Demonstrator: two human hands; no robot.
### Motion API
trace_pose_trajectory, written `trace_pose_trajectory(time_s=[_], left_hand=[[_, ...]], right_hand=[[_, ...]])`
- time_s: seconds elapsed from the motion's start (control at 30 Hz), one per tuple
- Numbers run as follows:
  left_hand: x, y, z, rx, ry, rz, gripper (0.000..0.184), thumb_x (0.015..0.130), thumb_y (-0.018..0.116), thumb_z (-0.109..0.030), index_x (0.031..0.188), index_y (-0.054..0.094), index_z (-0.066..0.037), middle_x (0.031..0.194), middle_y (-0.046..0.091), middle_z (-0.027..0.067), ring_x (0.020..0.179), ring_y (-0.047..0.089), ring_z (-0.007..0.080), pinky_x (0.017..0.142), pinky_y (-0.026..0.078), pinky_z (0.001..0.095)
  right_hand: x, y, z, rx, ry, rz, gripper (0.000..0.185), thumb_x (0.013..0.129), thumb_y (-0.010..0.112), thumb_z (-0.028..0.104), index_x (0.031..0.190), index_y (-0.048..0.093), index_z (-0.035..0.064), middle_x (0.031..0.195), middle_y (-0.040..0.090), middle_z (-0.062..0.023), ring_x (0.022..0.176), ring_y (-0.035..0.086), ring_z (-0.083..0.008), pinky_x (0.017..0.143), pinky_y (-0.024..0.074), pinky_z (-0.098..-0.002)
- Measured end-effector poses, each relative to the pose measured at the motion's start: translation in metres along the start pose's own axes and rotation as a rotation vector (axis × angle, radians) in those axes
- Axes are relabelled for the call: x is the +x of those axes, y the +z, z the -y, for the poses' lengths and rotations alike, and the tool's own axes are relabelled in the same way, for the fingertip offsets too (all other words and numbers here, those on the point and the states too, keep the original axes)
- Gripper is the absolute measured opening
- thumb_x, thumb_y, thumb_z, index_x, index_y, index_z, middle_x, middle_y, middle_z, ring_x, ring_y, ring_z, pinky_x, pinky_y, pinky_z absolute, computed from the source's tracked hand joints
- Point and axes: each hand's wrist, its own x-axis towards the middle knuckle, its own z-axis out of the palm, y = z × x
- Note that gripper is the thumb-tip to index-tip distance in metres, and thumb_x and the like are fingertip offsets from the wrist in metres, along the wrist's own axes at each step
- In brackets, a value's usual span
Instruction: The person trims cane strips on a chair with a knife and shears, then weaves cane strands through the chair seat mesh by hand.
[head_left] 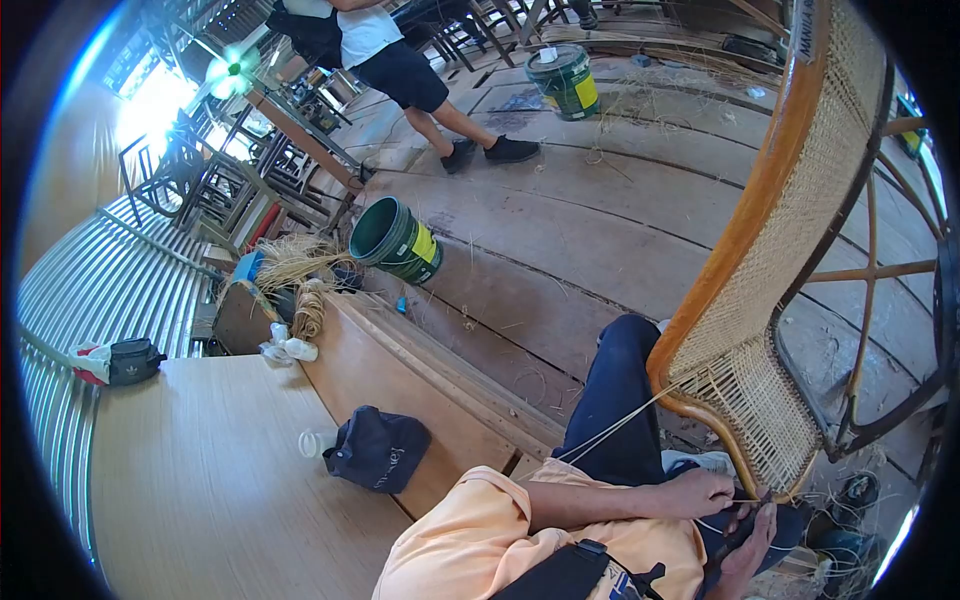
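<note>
A chair with an orange-brown wooden frame (735, 215) and woven cane panels leans on its side at the right. Its lower panel (755, 405) has an open weave with gaps between the strands. My left hand (700, 493) is closed in a pinch beside the panel's lower edge, on a thin pale cane strand (738, 502). Close by, my right hand (757, 540) has its fingers pressed together at the frame's rim; what they grip is hidden. A long loose pair of cane strands (620, 425) runs from the frame across my leg.
A wooden bench top (220, 450) at the left bears a dark cloth bag (378, 448), a clear jar (316, 443) and cane bundles (308, 310). Green buckets (395, 240) stand on the plank floor. A person (400, 70) stands behind, near stacked chair frames (270, 165).
</note>
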Motion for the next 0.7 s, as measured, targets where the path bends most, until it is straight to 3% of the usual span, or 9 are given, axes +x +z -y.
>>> trace_pose_trajectory(time_s=[0.13, 0.27, 0.37, 0.43, 0.47, 0.63, 0.7], left_hand=[[0.008, 0.005, 0.001, 0.038, 0.017, -0.014, 0.014, 0.084, 0.055, -0.016, 0.084, 0.057, -0.002, 0.071, 0.06, 0.0169, 0.065, 0.061, 0.0322, 0.058, 0.045, 0.0389], [0.013, 0.012, 0.004, -0.047, 0.013, 0.041, 0.015, 0.085, 0.054, -0.016, 0.085, 0.056, -0.001, 0.068, 0.058, 0.0134, 0.061, 0.058, 0.0235, 0.056, 0.043, 0.0356], [0.01, 0.014, -0.002, -0.248, 0.006, 0.109, 0.015, 0.085, 0.053, -0.015, 0.085, 0.055, 0.0, 0.066, 0.055, 0.0098, 0.061, 0.054, 0.0164, 0.055, 0.042, 0.0329], [0.005, 0.018, -0.008, -0.316, 0.006, 0.14, 0.015, 0.085, 0.052, -0.014, 0.084, 0.054, 0.0, 0.066, 0.054, 0.0079, 0.061, 0.051, 0.0131, 0.055, 0.041, 0.0314], [0.002, 0.019, -0.011, -0.331, 0.031, 0.142, 0.014, 0.085, 0.052, -0.013, 0.083, 0.054, 0.001, 0.065, 0.054, 0.0078, 0.061, 0.052, 0.0139, 0.056, 0.042, 0.0315], [-0.016, -0.005, -0.035, -0.292, -0.025, 0.155, 0.013, 0.089, 0.048, -0.014, 0.087, 0.051, -0.001, 0.068, 0.054, 0.0062, 0.064, 0.052, 0.0138, 0.059, 0.043, 0.032], [-0.016, 0.003, -0.029, -0.315, -0.064, 0.114, 0.012, 0.091, 0.046, -0.014, 0.091, 0.048, -0.002, 0.067, 0.053, 0.006, 0.062, 0.05, 0.0143, 0.059, 0.043, 0.0323]], right_hand=[[0.003, -0.009, -0.006, -0.032, -0.025, 0.038, 0.041, 0.095, 0.044, 0.04, 0.109, 0.053, 0.0018, 0.072, 0.046, -0.0012, 0.054, 0.044, -0.0084, 0.046, 0.034, -0.0196], [0.005, -0.008, -0.009, -0.15, -0.076, -0.089, 0.043, 0.097, 0.042, 0.037, 0.114, 0.053, -0.0007, 0.072, 0.046, -0.0013, 0.056, 0.045, -0.0082, 0.049, 0.0338, -0.0193], [0.005, -0.022, -0.011, -0.528, -0.217, -0.282, 0.044, 0.097, 0.043, 0.034, 0.12, 0.052, -0.0028, 0.075, 0.049, -0.0016, 0.058, 0.047, -0.0085, 0.052, 0.0362, -0.0205], [0.014, -0.037, -0.022, -0.867, -0.638, -0.307, 0.044, 0.097, 0.043, 0.032, 0.124, 0.049, -0.0034, 0.076, 0.051, -0.0013, 0.06, 0.048, -0.0076, 0.053, 0.0381, -0.0203], [0.015, -0.05, -0.022, -0.955, -0.701, -0.335, 0.044, 0.097, 0.044, 0.032, 0.123, 0.049, -0.003, 0.075, 0.052, -0.0016, 0.059, 0.047, -0.008, 0.053, 0.0382, -0.0208], [-0.003, -0.125, 0.028, -0.903, -0.298, -0.517, 0.042, 0.095, 0.047, 0.032, 0.122, 0.05, -0.0011, 0.074, 0.053, -0.0035, 0.059, 0.047, -0.0102, 0.054, 0.0387, -0.0236], [-0.021, -0.131, 0.047, -0.818, -0.162, -0.48, 0.042, 0.095, 0.048, 0.031, 0.122, 0.05, -0.0003, 0.073, 0.053, -0.0043, 0.059, 0.046, -0.0111, 0.054, 0.0389, -0.0247]])
